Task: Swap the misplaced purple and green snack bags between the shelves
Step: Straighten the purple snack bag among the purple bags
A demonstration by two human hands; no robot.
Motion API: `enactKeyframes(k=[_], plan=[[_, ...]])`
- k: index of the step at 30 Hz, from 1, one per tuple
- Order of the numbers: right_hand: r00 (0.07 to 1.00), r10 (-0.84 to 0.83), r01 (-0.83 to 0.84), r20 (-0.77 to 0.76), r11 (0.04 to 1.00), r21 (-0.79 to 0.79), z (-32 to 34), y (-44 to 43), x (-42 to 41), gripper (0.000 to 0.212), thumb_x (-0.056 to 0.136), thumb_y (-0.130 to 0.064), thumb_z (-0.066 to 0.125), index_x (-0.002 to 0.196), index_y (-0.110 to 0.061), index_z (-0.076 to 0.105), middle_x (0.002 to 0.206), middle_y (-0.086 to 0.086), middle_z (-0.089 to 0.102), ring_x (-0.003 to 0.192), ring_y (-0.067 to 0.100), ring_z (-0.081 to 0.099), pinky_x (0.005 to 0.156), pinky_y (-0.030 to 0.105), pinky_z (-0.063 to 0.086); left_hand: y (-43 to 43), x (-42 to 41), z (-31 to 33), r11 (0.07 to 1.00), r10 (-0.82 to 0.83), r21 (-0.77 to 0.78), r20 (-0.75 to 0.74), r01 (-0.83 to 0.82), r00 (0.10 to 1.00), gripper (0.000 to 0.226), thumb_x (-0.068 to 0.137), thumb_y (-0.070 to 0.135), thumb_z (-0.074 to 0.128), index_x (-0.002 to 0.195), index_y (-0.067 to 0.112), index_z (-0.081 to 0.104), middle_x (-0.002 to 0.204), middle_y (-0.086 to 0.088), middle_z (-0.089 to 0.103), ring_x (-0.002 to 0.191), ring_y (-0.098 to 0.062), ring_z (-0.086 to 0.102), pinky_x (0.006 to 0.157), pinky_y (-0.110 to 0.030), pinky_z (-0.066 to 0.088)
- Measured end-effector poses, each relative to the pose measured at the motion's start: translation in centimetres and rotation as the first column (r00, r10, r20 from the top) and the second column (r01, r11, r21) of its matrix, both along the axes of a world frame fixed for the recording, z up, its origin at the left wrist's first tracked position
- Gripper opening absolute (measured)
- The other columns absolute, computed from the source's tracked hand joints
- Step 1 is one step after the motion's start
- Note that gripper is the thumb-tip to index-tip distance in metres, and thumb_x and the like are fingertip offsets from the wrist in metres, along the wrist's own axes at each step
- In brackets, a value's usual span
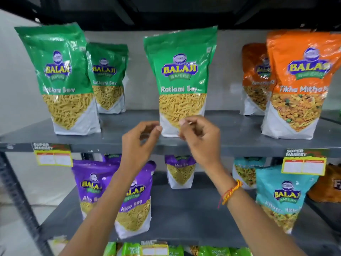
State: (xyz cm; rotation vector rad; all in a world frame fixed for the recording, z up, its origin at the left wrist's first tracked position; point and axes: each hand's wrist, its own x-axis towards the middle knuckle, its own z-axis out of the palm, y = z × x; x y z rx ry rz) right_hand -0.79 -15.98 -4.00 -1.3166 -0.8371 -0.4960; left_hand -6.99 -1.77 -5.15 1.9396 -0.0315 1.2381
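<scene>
Grey shelving [239, 130] is seen with the middle green snack bag [181, 80] stood upright at the upper shelf's front edge, purple snack bags [136, 204] kept below, while the left hand [137, 143] and right hand [198, 137] are held loosely curled, grasping nothing, just before its base.

- The right hand [198, 133] covered the lower right corner of the middle green bag [181, 80].
- The left forearm [103, 204] hid part of the front purple bag [135, 206], and that bag hid part of the purple bag behind it [88, 183].
- The picture's right edge cut off the near orange bag [302, 84].
- The brown bag [328, 187] at far right showed only a corner.
- Print on both price tags [53, 157] was too blurred to read.
- The bottom edge cut off the lowest row of green packets [212, 251].
</scene>
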Motion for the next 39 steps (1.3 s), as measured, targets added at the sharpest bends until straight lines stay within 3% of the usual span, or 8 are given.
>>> enactKeyframes(k=[3, 5, 10, 14, 20, 25, 30, 39], plan=[[0.992, 0.12, -0.107, 0.029, 0.953, -0.284, -5.4, 2.1, -1.2, 0.008, 0.078, -0.02, 0.064, 0.07, -0.02, 0.066, 0.055, -0.008, 0.064, 0.052, 0.011, 0.057, 0.054, 0.027, 0.048, 0.6, -2.7, -5.9, 0.991, 0.089, 0.122, -0.216, -0.063, 0.972, 0.038, 0.081, 0.047, 0.053, 0.057, 0.018, 0.059, 0.049, -0.002, 0.058, 0.047, -0.008, 0.048, 0.05, -0.025, 0.039], [0.988, 0.129, -0.152, -0.081, 0.87, -0.468, -10.3, 3.5, -0.4, 0.012, 0.077, -0.024, 0.064, 0.066, -0.021, 0.065, 0.054, 0.0, 0.064, 0.049, 0.012, 0.052, 0.053, 0.03, 0.045, 2.8, -3.8, -11.8, 0.957, 0.288, 0.192, -0.504, -0.219, 0.814, 0.046, 0.079, 0.05, 0.056, 0.05, 0.015, 0.047, 0.046, -0.008, 0.053, 0.048, -0.021, 0.05, 0.049, -0.031, 0.034], [0.842, -0.019, -0.316, -0.539, 0.792, -0.522, -22.3, 6.2, 3.9, 0.019, 0.071, -0.022, 0.076, 0.08, -0.031, 0.062, 0.065, -0.014, 0.065, 0.065, 0.003, 0.059, 0.069, 0.031, 0.049, 7.9, -6.6, -24.4, 0.902, 0.095, -0.113, -0.889, -0.416, 0.448, 0.027, 0.076, 0.031, 0.07, 0.082, 0.01, 0.055, 0.091, -0.027, 0.067, 0.09, -0.038, 0.065, 0.064, -0.033, 0.038], [0.762, -0.098, -0.428, -0.64, 0.664, -0.613, -26.0, 9.8, 4.9, 0.083, 0.064, -0.024, 0.081, 0.134, -0.009, 0.04, 0.128, 0.009, 0.053, 0.12, 0.027, 0.051, 0.1, 0.044, 0.045, 8.8, -5.4, -26.3, 0.875, 0.068, -0.213, -0.836, -0.435, 0.544, 0.065, 0.073, 0.017, 0.074, 0.128, 0.005, 0.041, 0.128, -0.017, 0.057, 0.116, -0.034, 0.054, 0.079, -0.033, 0.038], [0.702, 0.148, -0.584, -0.697, 0.679, -0.445, -28.5, 11.1, 5.1, 0.035, 0.069, -0.004, 0.075, 0.097, -0.021, 0.061, 0.101, 0.011, 0.067, 0.082, 0.005, 0.065, 0.083, 0.04, 0.054, 9.7, -4.2, -29.0, 0.823, 0.028, -0.349, -0.762, -0.448, 0.646, 0.063, 0.065, 0.035, 0.076, 0.12, 0.028, 0.047, 0.127, -0.006, 0.062, 0.119, -0.025, 0.056, 0.095, -0.051, 0.048], [0.723, 0.119, -0.514, -0.68, 0.751, -0.415, -28.1, 8.5, 6.0, 0.032, 0.068, -0.001, 0.074, 0.095, -0.015, 0.065, 0.102, 0.01, 0.068, 0.075, 0.0, 0.067, 0.072, 0.021, 0.057, 6.9, -2.5, -27.7, 0.862, 0.07, -0.281, -0.759, -0.423, 0.647, 0.053, 0.073, 0.023, 0.073, 0.121, 0.021, 0.049, 0.123, -0.006, 0.065, 0.111, -0.029, 0.06, 0.086, -0.043, 0.051], [0.767, 0.004, -0.361, -0.641, 0.829, -0.427, -27.8, 2.3, 8.6, 0.027, 0.067, -0.013, 0.078, 0.083, -0.033, 0.069, 0.089, -0.008, 0.075, 0.088, 0.011, 0.07, 0.081, 0.037, 0.057, 3.7, 2.4, -27.1, 0.939, -0.003, -0.223, -0.764, -0.26, 0.645, 0.05, 0.073, 0.028, 0.073, 0.117, 0.019, 0.053, 0.117, -0.006, 0.068, 0.107, -0.029, 0.063, 0.073, -0.029, 0.044], [0.757, -0.078, -0.253, -0.649, 0.88, -0.401, -28.5, -3.3, 10.5, 0.031, 0.067, -0.007, 0.077, 0.087, -0.028, 0.068, 0.075, -0.021, 0.074, 0.079, 0.0, 0.068, 0.073, 0.023, 0.057, 0.0, 7.6, -28.2, 0.939, -0.206, -0.332, -0.749, -0.087, 0.629, 0.052, 0.073, 0.021, 0.073, 0.12, 0.016, 0.052, 0.124, -0.007, 0.064, 0.112, -0.026, 0.061, 0.095, -0.044, 0.049]])
